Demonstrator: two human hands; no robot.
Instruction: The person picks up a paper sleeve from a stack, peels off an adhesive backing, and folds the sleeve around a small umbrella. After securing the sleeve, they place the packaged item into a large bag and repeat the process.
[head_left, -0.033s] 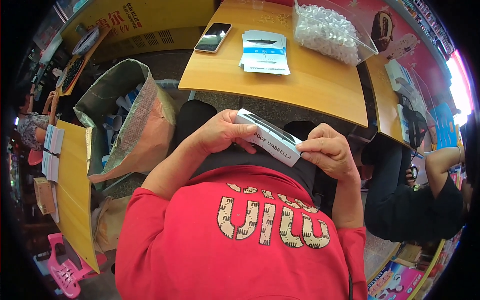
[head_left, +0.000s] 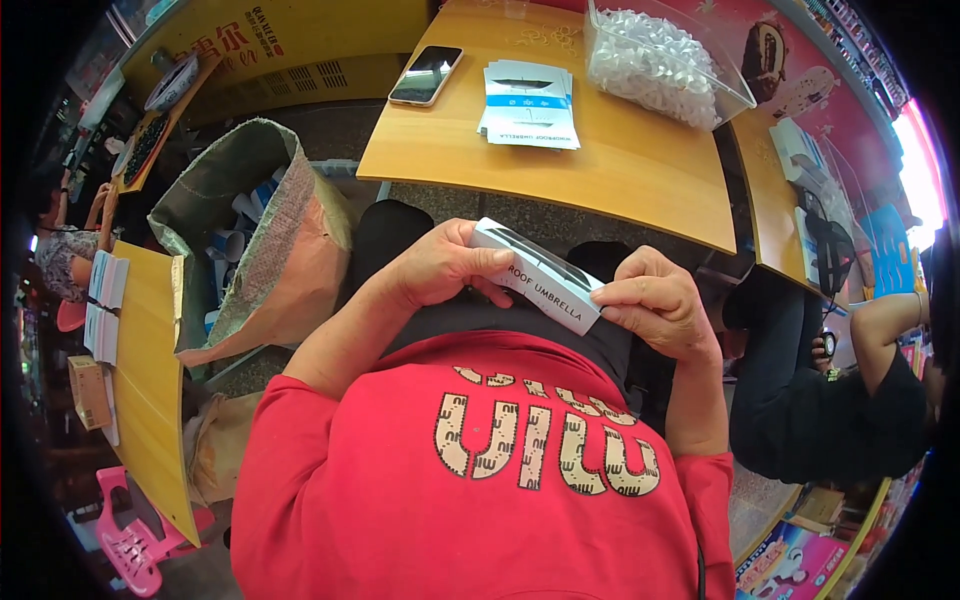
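Between both hands (head_left: 436, 264), printed white card (head_left: 548, 282), unmoved

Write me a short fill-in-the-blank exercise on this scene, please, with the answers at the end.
1. The left hand and right hand both hold one ____ piece of printed packaging.
2. The phone lies to the ____ of the printed stack.
3. The clear bin stands to the stack's ____.
4. The person's shirt is mainly ____.

Missing words: white; left; right; red.
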